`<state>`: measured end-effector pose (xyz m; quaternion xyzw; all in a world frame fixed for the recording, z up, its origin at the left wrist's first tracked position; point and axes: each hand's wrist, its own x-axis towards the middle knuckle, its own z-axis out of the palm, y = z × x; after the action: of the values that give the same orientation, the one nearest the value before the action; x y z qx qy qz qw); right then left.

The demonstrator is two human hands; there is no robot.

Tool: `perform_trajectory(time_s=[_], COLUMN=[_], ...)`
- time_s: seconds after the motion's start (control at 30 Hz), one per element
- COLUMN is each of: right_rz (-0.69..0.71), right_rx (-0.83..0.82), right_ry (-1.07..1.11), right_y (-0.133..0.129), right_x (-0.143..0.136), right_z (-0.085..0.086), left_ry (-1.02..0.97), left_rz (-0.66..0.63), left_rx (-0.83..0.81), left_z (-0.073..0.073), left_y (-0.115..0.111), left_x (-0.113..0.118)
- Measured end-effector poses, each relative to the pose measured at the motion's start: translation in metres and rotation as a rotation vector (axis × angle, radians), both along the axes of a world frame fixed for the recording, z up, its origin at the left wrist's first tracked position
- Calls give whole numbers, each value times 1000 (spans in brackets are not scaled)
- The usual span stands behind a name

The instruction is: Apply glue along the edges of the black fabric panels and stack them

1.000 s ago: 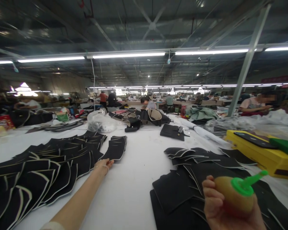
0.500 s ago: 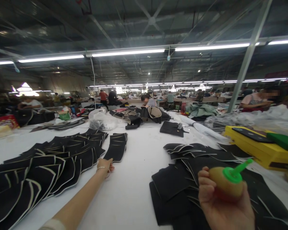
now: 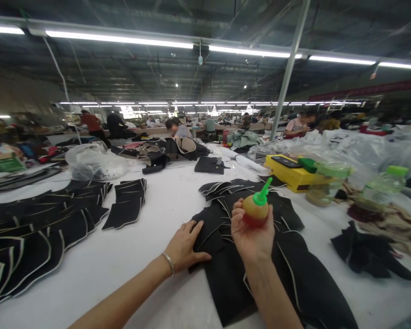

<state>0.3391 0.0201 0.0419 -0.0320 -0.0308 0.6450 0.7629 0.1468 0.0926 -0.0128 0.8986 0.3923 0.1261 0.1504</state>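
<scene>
My right hand (image 3: 251, 237) is wrapped round a squeeze bottle (image 3: 255, 210) with a green cap and a green spout that points up. It holds the bottle above a heap of black cut panels (image 3: 236, 292). At the left edge of that heap my left hand (image 3: 185, 246), with a bracelet at the wrist, lies with fingers spread and touches a black panel (image 3: 207, 224). To the left, overlapping rows of black panels with pale edges (image 3: 55, 233) cover the table. Beside them lies a short separate row of black panels (image 3: 126, 208).
On the right stand a yellow box (image 3: 284, 176) with a black flat item on it, a clear jar (image 3: 325, 187) and a plastic bottle (image 3: 383, 189). A black cloth scrap (image 3: 366, 251) lies nearer. Plastic wrap (image 3: 91, 162) and a black bag piece (image 3: 210, 165) lie farther back.
My left hand has left the short row of panels and moved right to the heap, its fingers now spread. The view has turned right; my right hand still holds the bottle.
</scene>
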Motion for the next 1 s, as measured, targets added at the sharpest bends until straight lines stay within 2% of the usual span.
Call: perform_trajectory(time_s=[0.17,0.27,0.33,0.43,0.47,0.53,0.6,0.67,0.73,0.8,0.9,0.93,1.0], right_rz=[-11,-36,-51,-65,-64,-52,-29,0,32,60,94,101,98], right_rx=[3,16,19,19,16,4,-11,-26,-43,-60,-74,-70,-40], right_ry=[-12,-48,-59,-81,-91,-116,-149,-194,-250,-309,-393,-420,-491], right_y=[2,4,6,8,9,10,12,13,14,14,12,11,8], right_x=[1,4,6,8,8,6,1,-8,-17,-25,-36,-40,-48], right_z=[-4,-9,-11,-14,-15,-17,-19,-21,-23,-25,-24,-23,-20], left_ry=[82,11,-146,-319,-297,-110,124,277,286,217,176,186,217], left_rz=[-40,-28,50,174,186,150,51,-42,-56,43,314,386,443], left_rx=[36,88,118,127,112,34,-70,-143,-138,-101,-103,-108,-112], left_z=[2,10,27,68,83,109,120,113,89,58,19,11,5], left_y=[19,23,23,18,13,-4,-29,-56,-81,-102,-126,-133,-141], left_x=[-10,-23,-40,-80,-95,-119,-132,-132,-127,-123,-127,-130,-135])
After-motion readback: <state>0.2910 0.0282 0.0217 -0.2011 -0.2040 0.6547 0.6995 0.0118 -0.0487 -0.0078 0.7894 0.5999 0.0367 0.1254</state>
